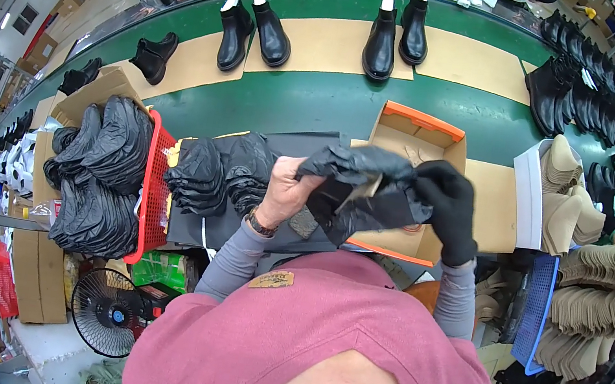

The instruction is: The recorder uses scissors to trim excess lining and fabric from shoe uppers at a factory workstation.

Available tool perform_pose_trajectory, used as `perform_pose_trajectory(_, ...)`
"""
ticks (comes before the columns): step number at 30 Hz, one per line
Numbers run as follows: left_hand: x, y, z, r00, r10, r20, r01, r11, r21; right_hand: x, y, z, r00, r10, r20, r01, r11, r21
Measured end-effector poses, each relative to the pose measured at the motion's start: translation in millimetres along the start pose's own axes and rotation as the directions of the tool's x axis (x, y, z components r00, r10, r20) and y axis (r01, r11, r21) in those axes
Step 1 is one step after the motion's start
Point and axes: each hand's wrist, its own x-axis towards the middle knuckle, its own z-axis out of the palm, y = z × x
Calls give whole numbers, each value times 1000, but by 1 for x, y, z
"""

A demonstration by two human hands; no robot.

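A crumpled sheet of black wrapping paper (379,217) is stretched between my two hands, folded partly open, with something beige showing inside. My left hand (287,193) is bare, with a band on the wrist, and pinches the paper's left side. On my right hand (448,209) is a black glove; its fingers close on the right side of the paper. Beneath the paper lies an open shoebox (423,119) with an orange rim, its near part hidden. Bundles of crumpled black paper (198,176) rest on flat black sheets just left of my left hand.
A red basket (155,193) with more black paper bundles stands left. Black boots (382,40) stand along the green conveyor (306,96) on cardboard sheets. At right are a white box (527,197) and a blue basket (537,306) with brown cardboard inserts. A fan (106,313) sits lower left.
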Motion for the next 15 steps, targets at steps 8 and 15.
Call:
perform_pose_trajectory(8,-2,8,9,989,66,133,-86,984,154,3,-25,2,988,-97,121,82,989,126)
perform_pose_trajectory(15,-13,28,12,925,85,371,-119,990,69,4,-42,11,878,138,457,-132,990,-45)
